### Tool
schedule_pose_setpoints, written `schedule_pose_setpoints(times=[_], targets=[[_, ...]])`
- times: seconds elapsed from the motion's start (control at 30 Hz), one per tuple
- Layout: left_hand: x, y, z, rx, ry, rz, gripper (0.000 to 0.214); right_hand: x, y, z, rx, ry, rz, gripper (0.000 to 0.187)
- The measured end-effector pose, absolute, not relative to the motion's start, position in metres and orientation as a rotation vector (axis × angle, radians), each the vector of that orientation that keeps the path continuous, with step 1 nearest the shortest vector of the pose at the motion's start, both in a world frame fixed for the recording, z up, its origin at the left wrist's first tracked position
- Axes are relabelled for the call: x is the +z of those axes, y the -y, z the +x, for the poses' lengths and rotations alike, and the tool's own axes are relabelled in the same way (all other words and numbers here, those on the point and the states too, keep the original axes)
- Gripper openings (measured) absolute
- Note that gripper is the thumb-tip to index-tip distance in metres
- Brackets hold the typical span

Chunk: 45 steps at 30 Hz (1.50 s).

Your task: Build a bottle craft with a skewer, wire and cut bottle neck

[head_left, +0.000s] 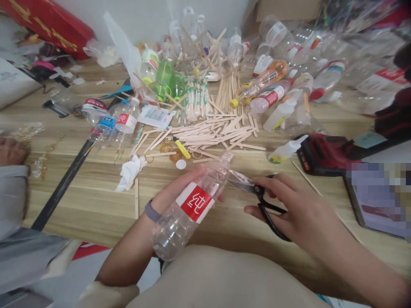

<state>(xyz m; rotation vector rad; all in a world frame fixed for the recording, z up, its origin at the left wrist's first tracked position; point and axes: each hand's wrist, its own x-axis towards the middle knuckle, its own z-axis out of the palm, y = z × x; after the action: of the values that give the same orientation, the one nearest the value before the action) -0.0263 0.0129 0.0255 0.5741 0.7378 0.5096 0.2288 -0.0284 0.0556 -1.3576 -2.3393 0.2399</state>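
A clear plastic bottle [173, 222] with a red and white label lies tilted across my left hand [192, 175], its neck pointing away from me. Most of that hand is hidden behind the bottle; its fingers wrap round from underneath. My right hand [285, 201] grips black-handled scissors [261, 194] by the loops, fingers through them. Their blades [240, 182] reach to the bottle's shoulder just below the neck; whether they touch the plastic, I cannot tell.
Wooden sticks [218, 130] lie piled mid-table, with a yellow-handled tool [182, 148] and crumpled tissue [131, 171] nearer me. Many bottles [272, 94] crowd the back. A red power tool [324, 154] and a phone-like device [379, 201] stand right. Another person's hand [13, 152] rests left.
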Motion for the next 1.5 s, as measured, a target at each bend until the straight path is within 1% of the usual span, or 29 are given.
schedule_pose_setpoints(times=[0.2, 0.3, 0.5, 0.77, 1.03, 1.13, 1.23, 1.4, 1.5], targets=[[0.039, -0.010, -0.024, 0.385, -0.720, 0.491, 0.043, 0.088, 0.018, 0.246, -0.412, 2.721, -1.093, 0.042], [0.043, -0.009, -0.023, 0.372, -0.730, 0.434, 0.042, 0.101, 0.015, 0.244, -0.578, 2.784, -0.974, 0.043], [0.040, -0.007, -0.023, 0.347, -0.712, 0.425, 0.040, 0.112, 0.006, 0.237, -0.585, 2.921, -0.818, 0.039], [0.041, -0.008, -0.022, 0.334, -0.811, 0.409, 0.043, 0.119, 0.002, 0.232, -0.651, 2.966, -0.779, 0.033], [0.035, -0.007, -0.019, 0.329, -0.786, 0.380, 0.043, 0.125, 0.004, 0.228, -0.839, 2.917, -0.654, 0.049], [0.041, -0.007, -0.017, 0.336, -0.779, 0.353, 0.040, 0.121, 0.003, 0.229, -0.923, 2.873, -0.679, 0.052], [0.044, -0.007, -0.018, 0.338, -0.743, 0.353, 0.040, 0.117, 0.003, 0.230, -0.956, 2.852, -0.733, 0.051], [0.033, -0.012, -0.024, 0.293, -0.679, 0.423, 0.049, 0.112, 0.004, 0.231, -0.958, 2.825, -0.720, 0.043], [0.021, -0.015, -0.026, 0.260, -0.623, 0.462, 0.056, 0.108, 0.003, 0.232, -0.932, 2.799, -0.747, 0.043]])
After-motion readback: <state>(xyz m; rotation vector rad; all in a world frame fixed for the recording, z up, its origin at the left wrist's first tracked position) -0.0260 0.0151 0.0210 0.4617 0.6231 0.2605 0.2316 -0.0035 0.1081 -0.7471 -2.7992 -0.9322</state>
